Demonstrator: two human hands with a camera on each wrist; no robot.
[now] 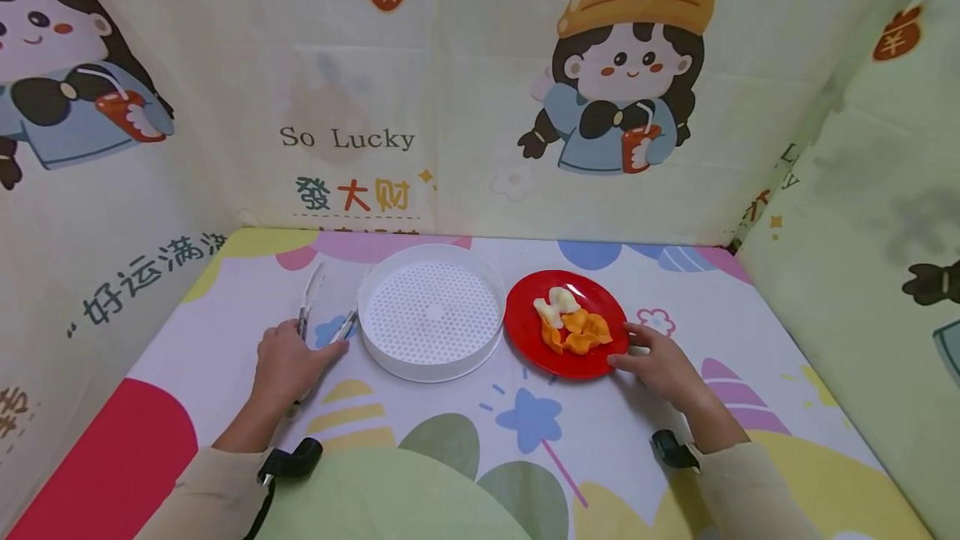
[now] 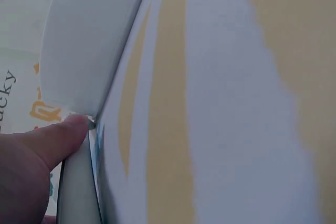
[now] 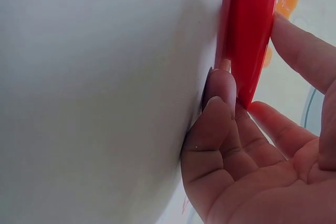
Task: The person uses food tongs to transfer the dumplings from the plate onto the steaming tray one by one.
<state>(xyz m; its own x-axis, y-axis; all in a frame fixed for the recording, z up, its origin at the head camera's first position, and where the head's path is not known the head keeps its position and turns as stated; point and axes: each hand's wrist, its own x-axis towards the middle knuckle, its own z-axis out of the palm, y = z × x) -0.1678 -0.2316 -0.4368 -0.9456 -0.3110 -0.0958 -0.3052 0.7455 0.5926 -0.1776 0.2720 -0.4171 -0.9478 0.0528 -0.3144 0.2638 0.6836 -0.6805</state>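
Tongs (image 1: 344,328), arms spread, are held between the thumb and fingers of the left hand (image 1: 288,369) beside a white perforated tray (image 1: 431,370), while a red plate (image 1: 525,327) bearing dumplings (image 1: 577,327), right of the tray, is pinched at its rim by the right hand (image 1: 666,363).

I observe a cream backdrop (image 1: 480,107) printed with cartoon figures (image 1: 630,107) along the far edge of the table (image 1: 240,298). Matching panels (image 1: 847,190) line the table's left and right edges.
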